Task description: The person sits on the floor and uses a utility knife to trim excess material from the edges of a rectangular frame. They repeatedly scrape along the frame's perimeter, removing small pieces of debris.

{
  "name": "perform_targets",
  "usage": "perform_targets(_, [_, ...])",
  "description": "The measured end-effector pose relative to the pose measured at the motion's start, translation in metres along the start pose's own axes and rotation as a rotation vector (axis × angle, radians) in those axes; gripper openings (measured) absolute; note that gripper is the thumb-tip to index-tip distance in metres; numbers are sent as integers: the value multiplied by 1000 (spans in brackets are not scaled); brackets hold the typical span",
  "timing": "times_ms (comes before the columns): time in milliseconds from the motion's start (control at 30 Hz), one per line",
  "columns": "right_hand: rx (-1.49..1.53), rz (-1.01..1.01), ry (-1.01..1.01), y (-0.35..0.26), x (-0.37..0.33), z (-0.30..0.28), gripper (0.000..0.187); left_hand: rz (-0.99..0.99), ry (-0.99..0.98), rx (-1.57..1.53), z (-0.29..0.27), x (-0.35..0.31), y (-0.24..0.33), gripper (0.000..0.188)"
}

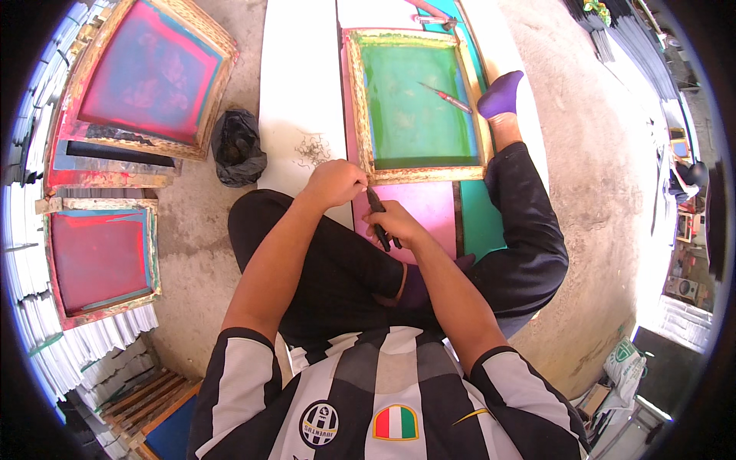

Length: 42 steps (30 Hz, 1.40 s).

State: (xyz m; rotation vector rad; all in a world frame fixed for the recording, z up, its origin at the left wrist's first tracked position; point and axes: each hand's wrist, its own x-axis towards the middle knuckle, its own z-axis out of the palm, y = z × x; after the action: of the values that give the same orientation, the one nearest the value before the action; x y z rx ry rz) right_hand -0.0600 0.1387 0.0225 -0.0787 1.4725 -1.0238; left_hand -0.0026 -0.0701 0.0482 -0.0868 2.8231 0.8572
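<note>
**Pliers at the frame's near left corner**

Gripping black pliers [374,202] in the right hand [399,222], fingers wrapped about the handles, nose pointing away toward the frame [429,175]. Curled in at the left hand [334,184], with thumb and fingertips drawn together just beside that corner; cannot tell whether anything is pinched there. Just beyond both hands, the frame, flat, with green mesh [418,126] across it. Farther beyond the right hand, a red tool [455,101] on the mesh. Just beyond the left hand, thin bits [312,149] on the white counter [297,73]; to its left, a black bag [238,146].

Expect stiff, fairly light wood, best taken by opposite rims, and thin, taut mesh, probably easy to pierce. Expect hard, rigid pliers, best held well back on the handles.
</note>
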Motion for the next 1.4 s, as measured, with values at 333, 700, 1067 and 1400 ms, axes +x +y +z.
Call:
perform_targets(333, [411, 79, -212, -12, -1, -11, 57, -158, 143, -165, -11, -6, -19, 14])
perform_targets(700, [472, 108, -190, -17, 6, -9, 50, -193, 149, -235, -11, -3, -22, 14])
perform_targets(1067, [46, 136, 149, -24, 9, -7, 30, -571, 131, -133, -17, 3, -35, 19])
perform_targets(1400, [-300, 45, 232, -18, 15, -14, 30, -594, 94, -117, -9, 18, -37, 20])
